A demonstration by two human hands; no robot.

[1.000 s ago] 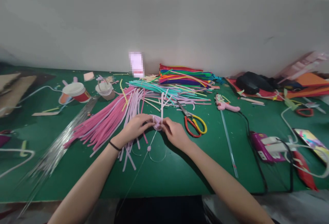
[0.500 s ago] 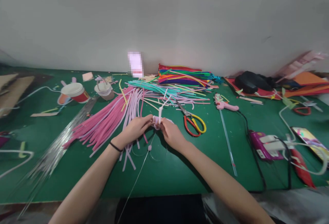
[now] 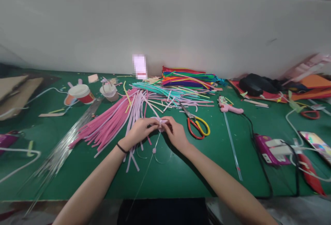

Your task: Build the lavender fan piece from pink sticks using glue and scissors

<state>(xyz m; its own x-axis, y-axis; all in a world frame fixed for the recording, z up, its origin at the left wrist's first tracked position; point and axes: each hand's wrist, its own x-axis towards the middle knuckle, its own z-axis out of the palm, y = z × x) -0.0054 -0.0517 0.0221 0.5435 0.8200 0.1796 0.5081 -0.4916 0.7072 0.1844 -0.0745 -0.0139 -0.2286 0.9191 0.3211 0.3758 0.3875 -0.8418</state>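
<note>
My left hand (image 3: 141, 131) and my right hand (image 3: 177, 134) meet above the table, fingertips pinched on a small pale lilac pipe-cleaner piece (image 3: 162, 124). The fingers cover much of it, so its full shape is hidden. A thin wire with a small lilac bead-like ball (image 3: 154, 151) hangs below the piece towards me. Loose lilac pipe cleaners (image 3: 137, 109) lie beside my left hand, with a pink bundle of them (image 3: 106, 126) farther left. To the right of my right hand rest scissors (image 3: 196, 123) with red and yellow handles.
Turquoise pipe cleaners (image 3: 152, 89) and a multicoloured stack (image 3: 188, 78) lie at the back by the white partition (image 3: 165, 28). A pink glue gun (image 3: 230, 108) and purple power strip (image 3: 269, 151) are on the right. Left are a paper cup (image 3: 81, 94) and thin metallic strips (image 3: 62, 144).
The pale pipe-cleaner stem that stood up between my hands no longer rises above them. Both hands still grip the piece, with my right fingers shifted over its top. The view has moved slightly.
</note>
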